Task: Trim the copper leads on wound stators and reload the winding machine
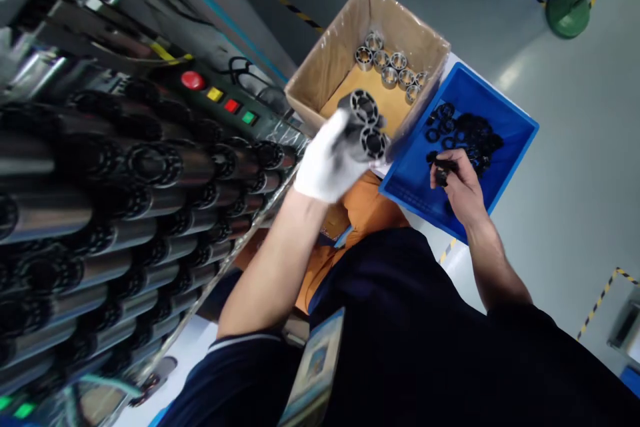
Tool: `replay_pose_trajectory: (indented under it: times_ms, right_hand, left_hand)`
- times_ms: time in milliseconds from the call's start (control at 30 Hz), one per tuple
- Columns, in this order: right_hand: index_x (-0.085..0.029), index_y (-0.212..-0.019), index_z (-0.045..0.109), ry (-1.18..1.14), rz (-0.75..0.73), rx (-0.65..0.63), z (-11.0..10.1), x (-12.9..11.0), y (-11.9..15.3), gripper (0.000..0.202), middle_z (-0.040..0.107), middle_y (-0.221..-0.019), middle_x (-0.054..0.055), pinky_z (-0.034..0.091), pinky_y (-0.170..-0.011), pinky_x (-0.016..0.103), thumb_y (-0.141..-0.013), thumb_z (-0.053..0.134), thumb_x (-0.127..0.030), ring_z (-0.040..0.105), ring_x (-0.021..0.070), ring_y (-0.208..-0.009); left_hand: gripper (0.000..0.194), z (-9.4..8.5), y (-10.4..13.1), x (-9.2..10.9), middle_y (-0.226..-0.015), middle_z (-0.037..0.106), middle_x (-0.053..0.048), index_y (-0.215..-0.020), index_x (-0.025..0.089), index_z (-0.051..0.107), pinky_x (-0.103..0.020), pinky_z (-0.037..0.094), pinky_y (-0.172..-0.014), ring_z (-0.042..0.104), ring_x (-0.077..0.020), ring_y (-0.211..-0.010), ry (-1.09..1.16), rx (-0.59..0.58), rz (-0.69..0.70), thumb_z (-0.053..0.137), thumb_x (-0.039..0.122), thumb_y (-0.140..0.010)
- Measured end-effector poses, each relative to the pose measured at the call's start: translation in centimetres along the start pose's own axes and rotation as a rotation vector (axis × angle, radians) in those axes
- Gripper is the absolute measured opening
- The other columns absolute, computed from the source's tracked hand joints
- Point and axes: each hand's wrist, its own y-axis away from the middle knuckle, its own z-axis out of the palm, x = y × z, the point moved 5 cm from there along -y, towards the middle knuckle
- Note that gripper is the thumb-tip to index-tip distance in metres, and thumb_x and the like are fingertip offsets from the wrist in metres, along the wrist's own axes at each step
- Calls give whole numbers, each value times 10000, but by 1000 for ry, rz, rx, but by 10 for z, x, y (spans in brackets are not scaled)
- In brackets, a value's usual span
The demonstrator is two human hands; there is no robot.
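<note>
My left hand, in a white glove, is closed round two metal cylinders with slotted ring ends, held above the near edge of a cardboard box. Inside that box, several similar metal cylinders stand upright on a brown sheet. Over the blue bin my bare right hand pinches small black parts between thumb and fingers. Several black rings lie heaped in the bin.
Rows of metal cylinders fill a rack at the left. Behind them is a machine panel with a red button and smaller coloured buttons. A green round base stands on the floor at the upper right.
</note>
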Motion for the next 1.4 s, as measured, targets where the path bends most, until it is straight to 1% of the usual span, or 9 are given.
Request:
replay_pose_trajectory:
  times_ms: [100,200,333,433,533,667,867,1167,1400]
  right_hand:
    - [-354,-1330,610,-147,-165,-142,41,-43,15,290,684,-910,-63,639,-683,275,-1081,751,-405,691,137,-758]
    - [-371,-1373,614,-125,-205,-266,76,-78,34,350,761,-944,-69,676,-670,274,-1086,813,-397,763,138,-742]
    - [-420,-1459,670,81,-304,-325,117,-113,61,441,847,-1098,-30,768,-1003,452,-1068,854,-332,882,237,-1079]
    - [-408,-1481,750,242,-497,-366,152,-133,76,502,855,-1226,9,718,-1191,515,-1017,923,-329,788,307,-1423]
    - [-404,-1459,809,289,-589,-447,187,-142,84,547,842,-1351,10,757,-1112,471,-948,992,-336,801,311,-1378]
    - [-420,-1391,853,364,-672,-555,220,-148,91,479,871,-1262,-17,717,-1181,529,-936,999,-379,830,327,-1263]
    - [-381,-1466,826,449,-761,-615,237,-156,100,445,815,-1299,15,749,-1087,434,-1031,898,-322,817,260,-1211]
    - [-434,-1407,852,380,-807,-609,242,-151,92,478,848,-1329,3,739,-1014,483,-953,998,-395,827,260,-1149]
    - [-390,-1380,858,429,-762,-630,241,-144,95,422,818,-1296,25,734,-1017,416,-976,971,-434,813,255,-1185]
  left_hand:
    - [694,-1,70,-18,-1243,840,-118,-1181,279,739,-334,612,-535,820,-299,-933,217,100,29,641,922,-941]
    - [763,-4,121,-34,-925,785,-47,-1113,286,759,-292,563,-461,768,-244,-721,403,108,91,878,946,-751]
    - [747,-15,166,-28,-855,715,-10,-1242,328,778,-399,752,-768,833,-290,-944,527,217,246,878,925,-804]
    - [629,-27,189,-23,-1043,810,-52,-1232,311,794,-490,750,-1023,820,-339,-1222,527,346,327,765,874,-956]
    - [557,-38,210,-23,-1283,830,-53,-1245,300,815,-539,658,-1250,766,-345,-1392,437,441,422,653,803,-1068]
    - [514,-47,231,-29,-1435,782,-21,-1308,329,794,-525,567,-1380,699,-332,-1502,366,473,421,564,748,-1117]
    - [453,-60,253,-30,-1461,751,25,-1370,375,736,-492,500,-1427,656,-288,-1552,321,545,435,492,695,-1163]
    - [565,-74,258,-27,-1434,716,-32,-1311,395,790,-490,498,-1422,613,-345,-1552,206,544,522,625,862,-1042]
    - [534,-71,251,-32,-1331,737,-48,-1302,331,796,-468,634,-1212,725,-319,-1329,334,451,548,828,761,-987]
